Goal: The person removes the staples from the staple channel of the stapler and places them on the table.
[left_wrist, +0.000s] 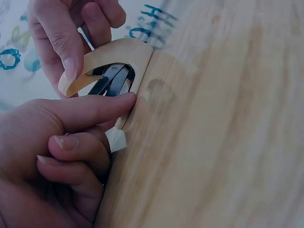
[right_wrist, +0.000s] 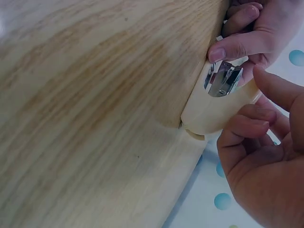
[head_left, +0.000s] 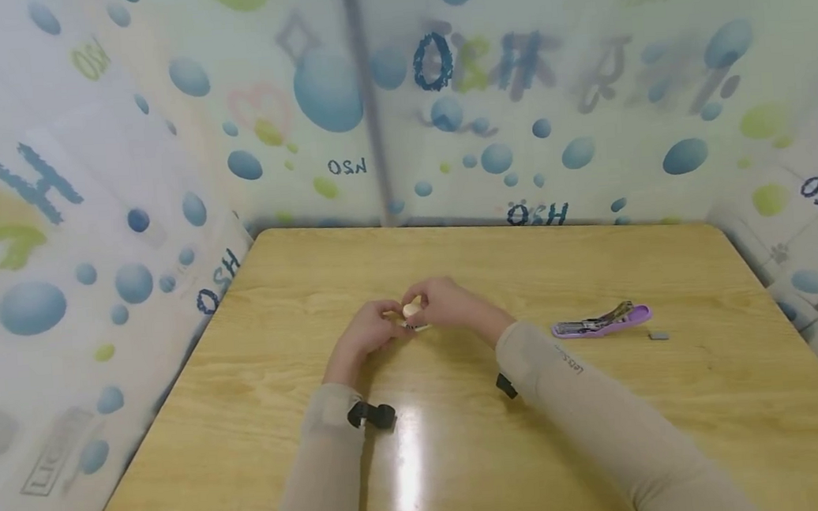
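Note:
A small cream stapler (left_wrist: 135,52), its metal insides (right_wrist: 223,80) showing between its parted arms, stands on the wooden table between both hands. The right hand (head_left: 448,304) pinches the curved upper arm between thumb and fingertips. From the other side, the left hand (head_left: 371,327) grips the base at its mouth end, thumb along the metal part and the other fingers curled under. A small white piece (left_wrist: 118,141) pokes out beneath the left fingers. In the head view the hands cover much of the stapler.
Right of the hands lies a purple stapler (head_left: 602,321) with its metal part lifted. A small grey strip (head_left: 658,336), like staples, is beside it. The wooden table (head_left: 252,456) meets patterned curtain walls (head_left: 485,123) at the back and sides.

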The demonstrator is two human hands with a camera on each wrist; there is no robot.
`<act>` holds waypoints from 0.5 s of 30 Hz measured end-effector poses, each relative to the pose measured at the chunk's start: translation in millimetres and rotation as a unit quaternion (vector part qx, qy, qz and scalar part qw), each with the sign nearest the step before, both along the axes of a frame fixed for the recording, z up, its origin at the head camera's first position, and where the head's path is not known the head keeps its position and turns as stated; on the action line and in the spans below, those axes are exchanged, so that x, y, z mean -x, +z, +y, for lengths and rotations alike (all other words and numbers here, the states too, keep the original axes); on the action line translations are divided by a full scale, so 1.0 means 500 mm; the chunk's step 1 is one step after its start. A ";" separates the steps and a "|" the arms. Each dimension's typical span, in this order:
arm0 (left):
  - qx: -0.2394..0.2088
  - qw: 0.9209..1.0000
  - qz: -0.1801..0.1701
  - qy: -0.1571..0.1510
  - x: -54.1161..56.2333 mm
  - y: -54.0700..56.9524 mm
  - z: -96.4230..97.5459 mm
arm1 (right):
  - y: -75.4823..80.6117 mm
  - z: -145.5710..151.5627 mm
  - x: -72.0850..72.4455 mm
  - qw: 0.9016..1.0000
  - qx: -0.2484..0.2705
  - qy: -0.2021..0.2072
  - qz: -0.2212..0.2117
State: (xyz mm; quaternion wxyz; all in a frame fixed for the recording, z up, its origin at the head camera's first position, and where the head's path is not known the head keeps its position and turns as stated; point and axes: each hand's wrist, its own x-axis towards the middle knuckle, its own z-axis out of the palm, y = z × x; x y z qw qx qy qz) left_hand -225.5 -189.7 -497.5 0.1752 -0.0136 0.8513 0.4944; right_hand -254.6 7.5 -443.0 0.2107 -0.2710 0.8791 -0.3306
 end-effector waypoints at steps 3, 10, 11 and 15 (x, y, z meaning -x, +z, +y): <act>0.002 1.000 -0.007 0.000 -0.002 -0.002 -0.004 | -0.007 -0.004 -0.005 1.000 0.000 -0.011 -0.004; 0.004 1.000 -0.013 0.005 0.002 -0.004 -0.002 | -0.014 -0.002 -0.008 0.999 0.019 -0.026 -0.007; 0.004 1.000 -0.013 0.008 0.003 -0.004 -0.001 | -0.016 -0.001 -0.009 0.999 0.023 -0.032 -0.009; 0.002 1.000 -0.011 0.016 0.007 -0.004 -0.002 | -0.023 0.002 -0.006 0.997 0.048 -0.057 -0.017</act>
